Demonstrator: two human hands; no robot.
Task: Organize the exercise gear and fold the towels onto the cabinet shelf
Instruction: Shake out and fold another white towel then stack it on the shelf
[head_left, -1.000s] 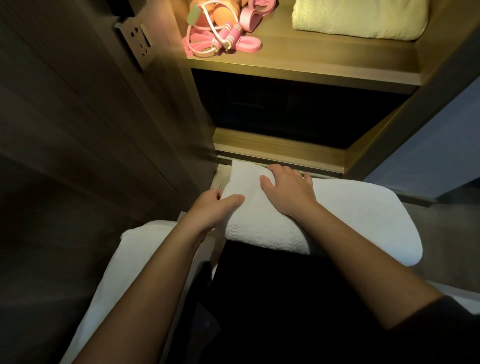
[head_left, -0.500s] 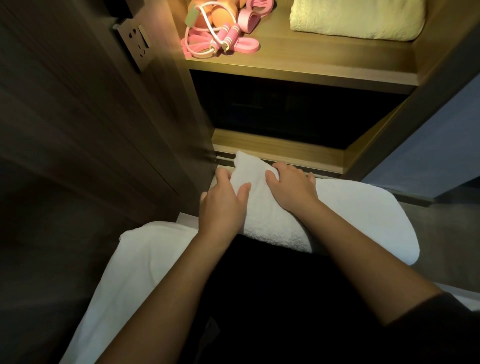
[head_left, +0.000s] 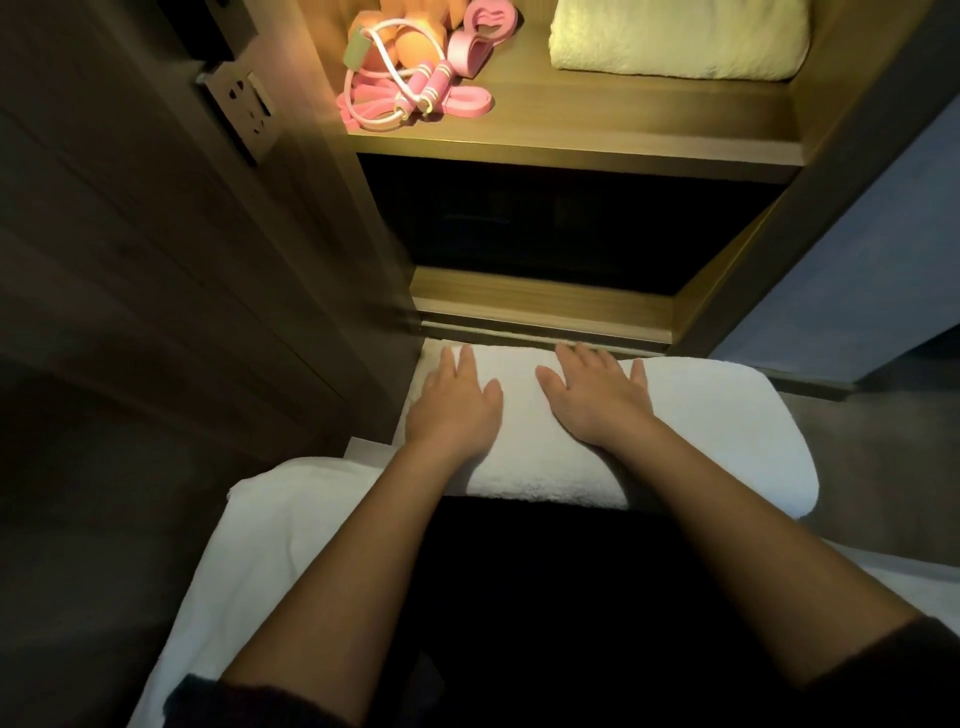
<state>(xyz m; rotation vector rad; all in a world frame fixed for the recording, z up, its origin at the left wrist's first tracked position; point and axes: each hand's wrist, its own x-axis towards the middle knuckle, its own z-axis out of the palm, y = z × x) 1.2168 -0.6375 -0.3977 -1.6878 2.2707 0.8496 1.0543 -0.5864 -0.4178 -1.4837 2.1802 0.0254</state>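
Pressing down flat with the straight, spread fingers (head_left: 464, 365) of the left hand (head_left: 457, 410), right on the left end of the folded white towel (head_left: 717, 431). Gripping nothing, just lying palm down on top. Same with the right hand (head_left: 597, 402): fingers (head_left: 577, 359) straight and a little apart, palm down on the middle of the towel, holding nothing. Both hands side by side, not touching each other. Under the towel, a dark lap (head_left: 561, 597), with the towel lying across it and sticking out past it on the right. Down low on the left, more white cloth (head_left: 280, 525), partly hidden by the left arm. Just past the fingertips, the wooden edge of the low cabinet shelf (head_left: 540, 296). Higher up, the lit top shelf (head_left: 597, 130). On its right side, a folded pale yellow towel (head_left: 675, 41). On its left side, a pink jump rope (head_left: 410, 98) in a loose pile with a pink band (head_left: 470, 101), a pink ring grip (head_left: 480, 31) and something orange (head_left: 415, 47). On the dark wall to the left, a wall socket (head_left: 241, 109).
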